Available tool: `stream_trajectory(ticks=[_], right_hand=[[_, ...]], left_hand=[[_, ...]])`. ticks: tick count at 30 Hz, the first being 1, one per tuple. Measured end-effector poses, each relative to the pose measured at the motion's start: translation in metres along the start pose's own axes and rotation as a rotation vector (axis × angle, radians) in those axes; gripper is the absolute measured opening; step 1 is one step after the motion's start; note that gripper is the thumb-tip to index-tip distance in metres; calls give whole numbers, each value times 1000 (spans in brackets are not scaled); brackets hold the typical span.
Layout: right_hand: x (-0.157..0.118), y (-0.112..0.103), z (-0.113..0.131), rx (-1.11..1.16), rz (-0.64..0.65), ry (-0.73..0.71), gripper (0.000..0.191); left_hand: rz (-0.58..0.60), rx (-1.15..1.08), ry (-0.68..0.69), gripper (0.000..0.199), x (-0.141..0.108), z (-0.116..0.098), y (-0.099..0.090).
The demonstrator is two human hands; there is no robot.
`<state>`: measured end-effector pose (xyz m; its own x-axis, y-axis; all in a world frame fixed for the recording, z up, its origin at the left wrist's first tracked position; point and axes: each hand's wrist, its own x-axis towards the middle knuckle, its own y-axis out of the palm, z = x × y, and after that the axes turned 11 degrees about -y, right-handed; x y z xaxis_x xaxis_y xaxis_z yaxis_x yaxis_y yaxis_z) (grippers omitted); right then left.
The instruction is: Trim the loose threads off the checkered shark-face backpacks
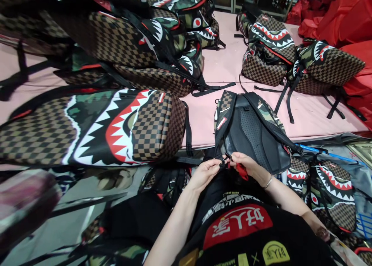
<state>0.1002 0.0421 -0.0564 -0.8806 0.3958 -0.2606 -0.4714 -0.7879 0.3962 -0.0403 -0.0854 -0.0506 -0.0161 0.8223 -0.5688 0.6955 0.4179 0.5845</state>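
Observation:
A backpack [257,134] with a black padded back panel and shoulder straps lies before me at the table's front edge, back side up. Low beside it, my left hand [207,174] pinches the end of a black strap. Close to its fingertips, my right hand [245,164] is closed on a small dark piece that looks like a strap buckle [228,156]. A red strip [242,172] hangs under the right fingers. The fingers partly cover the small parts between the two hands.
A large checked backpack with a shark-mouth print [116,128] lies left on the pink table [222,53]. Piled backpacks [122,37] stand behind it, others [273,45] at back right. Red bags [345,22] fill the far right. More backpacks [334,192] sit below the table at right.

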Motion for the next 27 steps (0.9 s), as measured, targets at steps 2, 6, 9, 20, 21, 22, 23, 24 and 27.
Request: stream_trajectory(ticks=[2, 6, 9, 20, 21, 22, 23, 24, 27], right_hand=[[-1, 2, 2, -207, -90, -134, 32], [-8, 5, 8, -939, -183, -544, 18], [-13, 5, 12, -1216, -118, -733, 21], [-11, 10, 16, -1458, -85, -776, 23], [-11, 10, 16, -1467, -95, -769, 24], [-10, 11, 16, -1469, -110, -761, 24], [-10, 12, 16, -1463, -132, -754, 25], [-11, 12, 16, -1448, -160, -747, 25], [-12, 14, 16, -1379, -196, -747, 22]], left_hand=[[-33, -72, -28, 27, 1, 0, -2], [-74, -196, -50, 27, 1, -1, -3], [-78, -227, -62, 26, 0, -2, 0], [-113, -234, -47, 22, -4, -4, 9], [-118, -236, -47, 22, -4, -4, 10], [-121, -240, -47, 22, -5, -4, 10], [-123, -245, -47, 22, -5, -4, 11], [-123, -252, -47, 22, -5, -4, 11], [-119, -273, -54, 23, -4, -5, 11]])
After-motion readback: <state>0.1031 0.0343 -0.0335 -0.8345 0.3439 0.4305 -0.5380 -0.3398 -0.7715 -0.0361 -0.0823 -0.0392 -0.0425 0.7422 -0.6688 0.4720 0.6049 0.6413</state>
